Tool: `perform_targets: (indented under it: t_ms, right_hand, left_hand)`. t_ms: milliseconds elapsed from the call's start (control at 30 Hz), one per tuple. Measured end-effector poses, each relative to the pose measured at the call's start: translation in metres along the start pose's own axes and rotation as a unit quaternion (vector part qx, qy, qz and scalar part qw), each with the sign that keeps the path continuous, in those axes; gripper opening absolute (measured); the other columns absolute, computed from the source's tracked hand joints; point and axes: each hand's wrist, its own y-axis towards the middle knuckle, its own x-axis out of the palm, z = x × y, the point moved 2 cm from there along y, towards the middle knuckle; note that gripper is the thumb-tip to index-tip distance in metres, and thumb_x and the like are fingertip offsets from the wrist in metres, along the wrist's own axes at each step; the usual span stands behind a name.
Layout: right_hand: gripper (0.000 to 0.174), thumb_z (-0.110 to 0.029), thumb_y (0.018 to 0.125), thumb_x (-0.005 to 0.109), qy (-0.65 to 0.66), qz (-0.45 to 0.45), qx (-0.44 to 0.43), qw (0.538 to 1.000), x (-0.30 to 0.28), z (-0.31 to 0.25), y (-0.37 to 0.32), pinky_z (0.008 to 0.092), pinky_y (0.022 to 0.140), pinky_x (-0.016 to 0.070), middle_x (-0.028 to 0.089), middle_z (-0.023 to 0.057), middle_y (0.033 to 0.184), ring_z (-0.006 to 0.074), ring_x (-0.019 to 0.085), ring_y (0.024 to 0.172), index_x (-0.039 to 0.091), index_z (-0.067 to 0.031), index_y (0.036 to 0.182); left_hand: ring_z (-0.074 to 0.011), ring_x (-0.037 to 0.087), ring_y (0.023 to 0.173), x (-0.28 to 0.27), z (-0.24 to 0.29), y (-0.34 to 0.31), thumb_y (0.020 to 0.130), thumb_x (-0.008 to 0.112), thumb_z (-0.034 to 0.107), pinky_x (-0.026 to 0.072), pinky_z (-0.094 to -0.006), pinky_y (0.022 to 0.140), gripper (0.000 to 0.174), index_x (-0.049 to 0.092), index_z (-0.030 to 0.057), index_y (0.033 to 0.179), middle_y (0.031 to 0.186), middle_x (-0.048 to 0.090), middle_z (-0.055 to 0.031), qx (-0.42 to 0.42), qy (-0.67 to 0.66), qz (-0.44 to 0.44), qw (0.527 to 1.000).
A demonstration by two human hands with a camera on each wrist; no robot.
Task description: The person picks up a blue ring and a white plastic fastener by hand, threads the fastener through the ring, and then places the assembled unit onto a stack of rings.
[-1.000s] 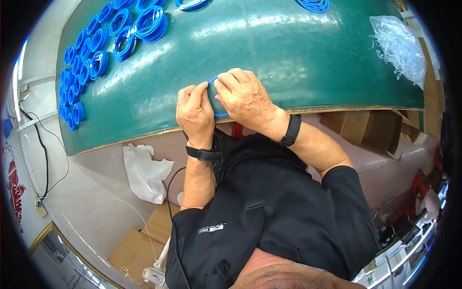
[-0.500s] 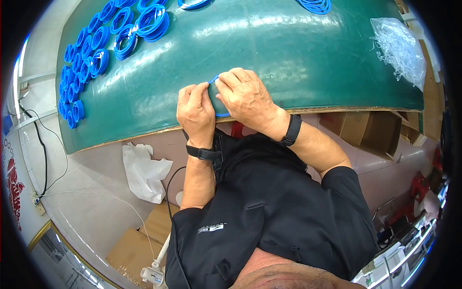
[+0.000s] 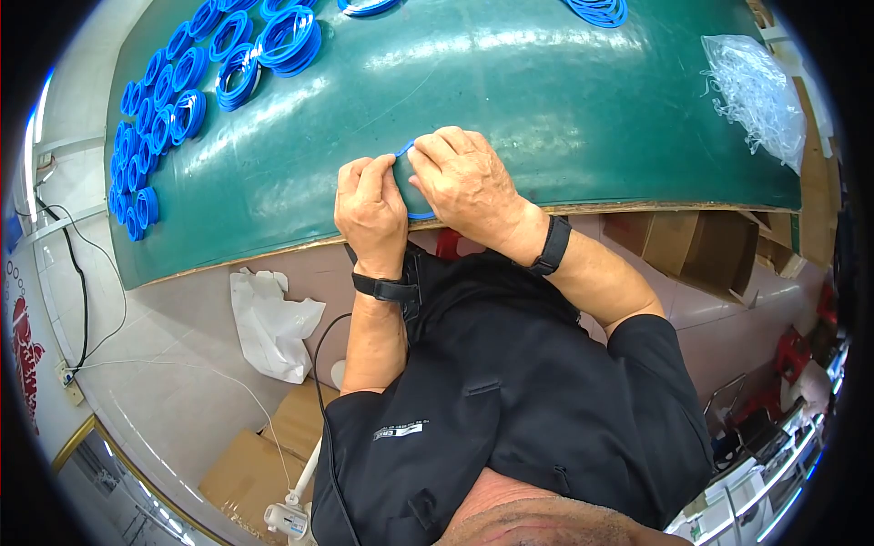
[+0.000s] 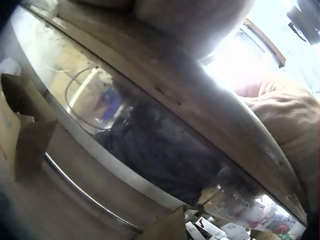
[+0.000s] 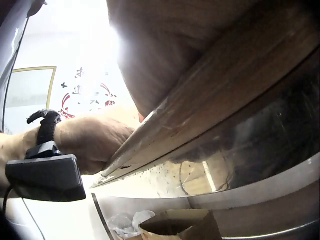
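Both hands meet at the near edge of the green tabletop, over a thin blue coil of cable or tubing. My left hand pinches the coil's far side between thumb and fingertips. Close beside it, my right hand has its curled fingers on the same stretch of coil. Most of the loop is hidden behind the hands; a short piece shows between the fingertips and another arc near the table edge. In the left wrist view the right hand appears beyond the table edge; the right wrist view shows the left hand with its strap.
Many blue coils stand in rows at the table's left. More coils lie at the far edge. A clear plastic bag of pale strips rests at the right. Cardboard boxes and a white bag are on the floor.
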Motion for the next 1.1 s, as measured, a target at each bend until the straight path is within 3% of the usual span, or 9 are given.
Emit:
perform_targets:
  t_ms: [700,833,1100]
  right_hand:
    - [0.035,-0.015,0.085,0.083,0.005,-0.005,0.002,1.000,-0.0019,0.0000,0.0007,0.0418,0.099,0.0523,0.066,0.0077,0.115,0.0278,0.064,0.113,0.072,-0.0008,0.115]
    - [0.035,-0.015,0.085,0.083,0.006,-0.004,0.000,1.000,-0.0026,-0.0004,0.0016,0.0418,0.099,0.0523,0.066,0.0080,0.115,0.0280,0.064,0.113,0.072,-0.0006,0.115]
    - [0.034,-0.015,0.086,0.082,0.006,0.001,-0.002,1.000,-0.0029,-0.0006,0.0009,0.0420,0.098,0.0522,0.067,0.0081,0.114,0.0280,0.064,0.112,0.073,-0.0005,0.115]
  left_hand:
    - [-0.0316,0.071,0.092,-0.0005,0.0027,0.0002,0.093,0.073,-0.004,0.0586,-0.0415,0.080,0.015,0.080,0.0046,0.102,0.098,0.073,-0.0125,-0.007,0.009,-0.007,1.000]
    - [-0.0320,0.071,0.092,0.0003,0.0036,0.0022,0.092,0.073,-0.004,0.0585,-0.0421,0.080,0.015,0.080,0.0051,0.103,0.098,0.073,-0.0127,0.007,-0.008,0.028,1.000]
    - [-0.0317,0.070,0.091,0.0015,-0.0010,-0.0014,0.090,0.075,-0.003,0.0579,-0.0435,0.078,0.017,0.077,0.0078,0.104,0.100,0.071,-0.0095,0.010,0.011,-0.001,1.000]
